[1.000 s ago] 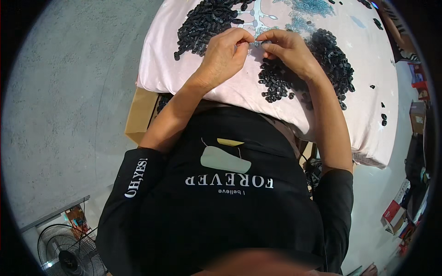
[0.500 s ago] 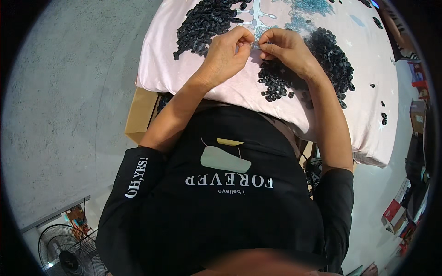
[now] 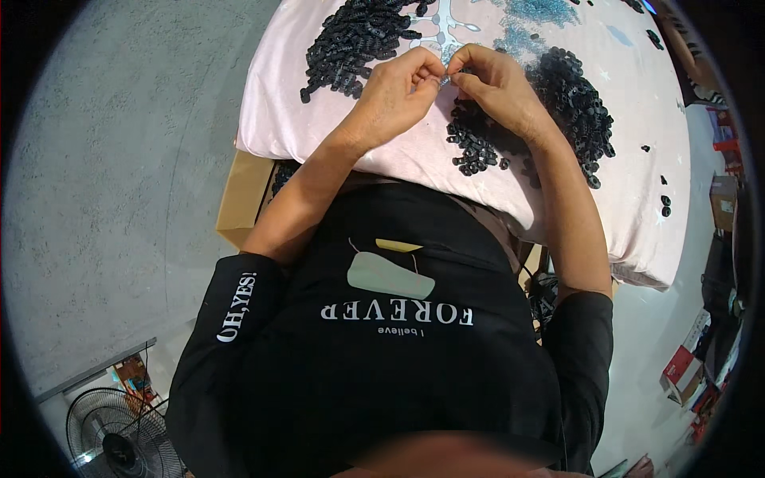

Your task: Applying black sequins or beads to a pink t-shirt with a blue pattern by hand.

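Note:
Above the near part of a table covered with a pale pink cloth (image 3: pixel 295 135), my two hands meet fingertip to fingertip. My left hand (image 3: pixel 401 94) is closed in a pinch, and so is my right hand (image 3: pixel 496 86). Whatever sits between the fingertips is too small to make out. To the left of my hands lies a heap of small black parts (image 3: pixel 348 49). Another black heap (image 3: pixel 572 103) spreads beside my right wrist, with a smaller cluster of black pieces (image 3: pixel 476 151) below that hand. Beyond it are many tiny blue-grey pieces (image 3: pixel 538 12).
Single black pieces (image 3: pixel 665 205) lie along the cloth's right side. A cardboard box (image 3: pixel 237 199) stands under the table's near left edge. At the lower left is a black fan (image 3: pixel 119 446). Another person's arm (image 3: pixel 695 60) shows at the far right, above boxes (image 3: pixel 681 368) on the floor.
My fingertips have drawn closer together. Both hands stay at about the same place over the cloth, and the heaps look unchanged.

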Demonstrator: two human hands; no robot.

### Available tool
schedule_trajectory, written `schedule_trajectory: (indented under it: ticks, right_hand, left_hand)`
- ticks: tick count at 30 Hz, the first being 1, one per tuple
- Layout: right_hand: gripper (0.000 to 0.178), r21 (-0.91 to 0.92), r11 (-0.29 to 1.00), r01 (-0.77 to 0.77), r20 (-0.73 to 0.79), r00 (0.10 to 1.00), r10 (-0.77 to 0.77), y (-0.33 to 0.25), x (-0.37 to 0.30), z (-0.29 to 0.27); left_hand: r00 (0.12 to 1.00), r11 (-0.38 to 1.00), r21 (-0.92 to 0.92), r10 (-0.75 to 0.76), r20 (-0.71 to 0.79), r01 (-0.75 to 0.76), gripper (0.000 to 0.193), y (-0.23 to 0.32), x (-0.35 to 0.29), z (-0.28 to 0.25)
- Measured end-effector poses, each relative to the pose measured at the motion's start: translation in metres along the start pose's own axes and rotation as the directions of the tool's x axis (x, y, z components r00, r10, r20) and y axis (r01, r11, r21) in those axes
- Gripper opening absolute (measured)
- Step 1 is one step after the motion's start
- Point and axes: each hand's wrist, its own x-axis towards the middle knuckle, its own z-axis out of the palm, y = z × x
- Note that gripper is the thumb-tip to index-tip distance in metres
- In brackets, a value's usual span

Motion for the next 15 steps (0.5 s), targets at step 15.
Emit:
schedule_trajectory:
  ticks: [15]
  right_hand:
    - [0.009,0.136,0.987,-0.084,0.039,0.996,0.079,-0.009,-0.002,-0.003]
  left_hand:
    - [0.999,0.998,-0.058,-0.039,-0.013,0.038,0.019,0.001,-0.002,0.007]
